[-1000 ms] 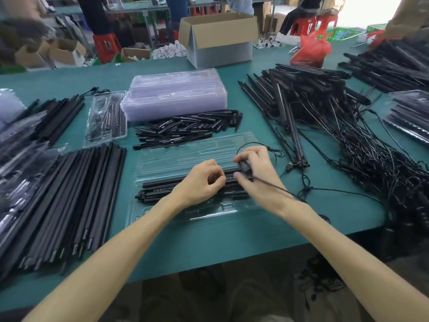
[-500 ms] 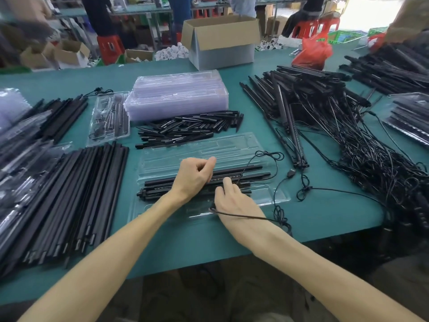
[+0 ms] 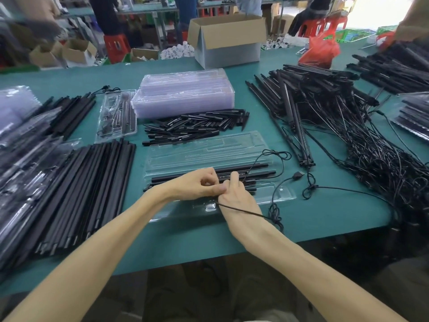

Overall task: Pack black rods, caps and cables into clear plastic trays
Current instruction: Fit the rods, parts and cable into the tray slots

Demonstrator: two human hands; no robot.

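Two bare forearms reach in over the near edge of the green tabletop (image 3: 185, 242) and meet above one open clear tray (image 3: 232, 145), which lies just inside that edge, near its middle. The left grip (image 3: 197, 184) sits knuckles up with its fingers curled in and its thumb stretched across to touch the right one. Whether it pinches anything I cannot tell, since the spot is hidden. The right grip (image 3: 235, 194) lies back up with its fingers bent down onto the rods. It is closed on one thin black cable (image 3: 243, 211), which comes out beside the thumb and runs across the wrist toward the right.

More thin cable loops over the tray's right end, and one flat plug (image 3: 298, 175) lies on the tabletop just beside it. About four black rods (image 3: 262, 173), matte and slender, lie lengthwise side by side in the tray's near half. Its far half shows bare moulded channels.

Toward the left edge lies one broad bundle of long rods (image 3: 88, 189). Behind the tray sits one loose heap of short black caps (image 3: 197, 126), then one stack of empty trays (image 3: 185, 94), with one filled tray (image 3: 117, 115) just to its left. To the right spreads a tangled heap of corded rods (image 3: 336, 117). At the far edge stand one open cardboard box (image 3: 227, 40) and one red bag (image 3: 320, 49).
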